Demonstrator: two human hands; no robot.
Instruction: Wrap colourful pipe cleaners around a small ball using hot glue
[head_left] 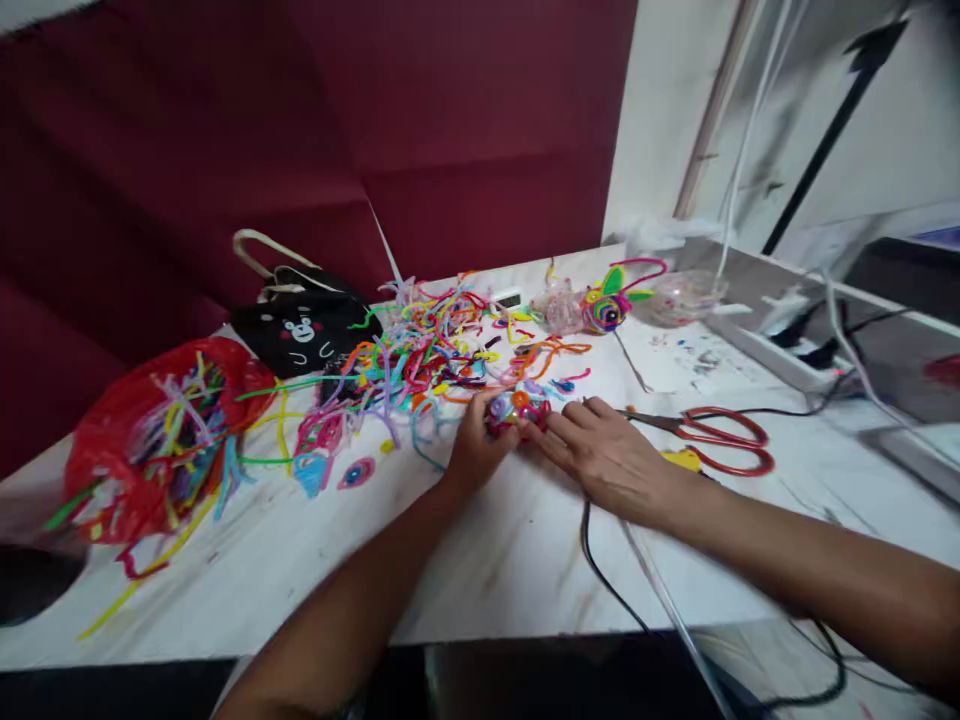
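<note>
Between my two hands, just above the white table (480, 590), is a small colourful pipe-cleaner craft piece (517, 403) with orange, purple and pink coils. My left hand (484, 440) grips its left side, fingers wrapped round it. From the right, my right hand (600, 450) has its fingers closed on the piece's right edge; the exact hold is partly hidden. Behind it lies a tangled heap of pipe cleaners (420, 350). To the left rest a pink and blue pipe-cleaner shape (313, 455) and a pink oval coil (356, 473).
Red-handled scissors (724, 435) lie right of my right hand, near a yellow object (682, 459). A red plastic bag (105, 440) of pipe cleaners sits at far left, a black bag (307, 325) behind. A finished-looking craft figure (606, 310), power strip (780, 350) and black cable (600, 570) are also present.
</note>
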